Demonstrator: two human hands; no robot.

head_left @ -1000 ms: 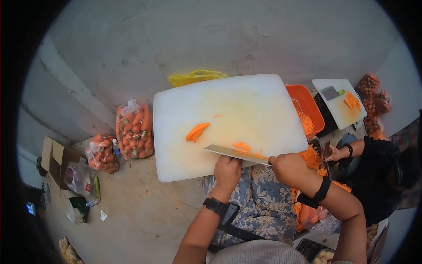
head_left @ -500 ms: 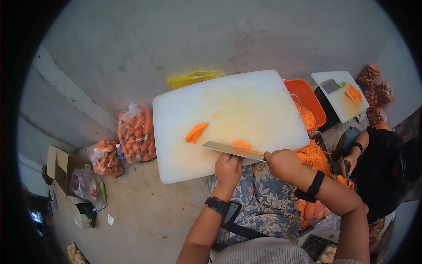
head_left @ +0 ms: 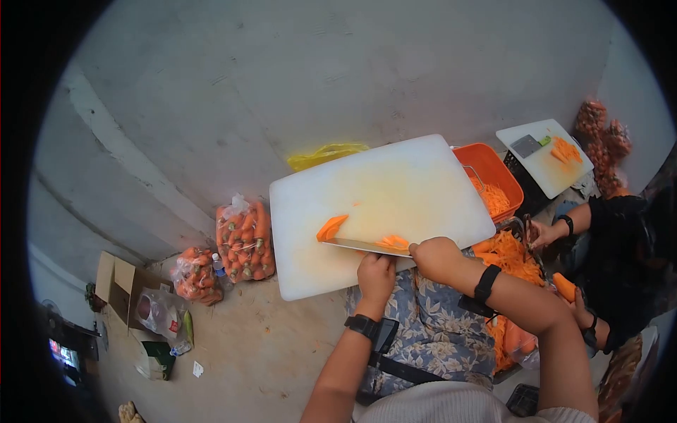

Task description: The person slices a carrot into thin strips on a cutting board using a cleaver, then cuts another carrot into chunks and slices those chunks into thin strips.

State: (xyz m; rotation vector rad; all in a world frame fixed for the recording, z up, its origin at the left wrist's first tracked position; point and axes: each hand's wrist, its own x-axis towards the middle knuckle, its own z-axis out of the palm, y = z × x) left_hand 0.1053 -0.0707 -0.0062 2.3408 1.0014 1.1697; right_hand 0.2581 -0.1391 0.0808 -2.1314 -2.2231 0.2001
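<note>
A large white cutting board [head_left: 395, 183] lies tilted in front of me. My right hand [head_left: 438, 261] is wrapped round the handle end of a wide-bladed knife [head_left: 363, 246] near the board's front edge. Below the blade, my left hand [head_left: 376, 275] has its fingers bent in by the edge; whatever they hold is hidden behind the blade. Orange carrot slices [head_left: 393, 242] lie along the blade's far side. Near its tip sit larger carrot pieces [head_left: 331, 228].
Bagged carrots [head_left: 245, 243] stand left of the board, by an open cardboard box [head_left: 127, 285]. An orange basin [head_left: 486, 169] with shreds is at the right. Beside it, a co-worker's hand [head_left: 580, 310] holds a carrot [head_left: 563, 287]. A second board [head_left: 546, 166] carries a cleaver [head_left: 525, 146].
The view has shifted, so the board appears lower and further right. The blade's tip is now at the larger carrot pieces. The co-worker's hands have moved apart, and one now shows a carrot.
</note>
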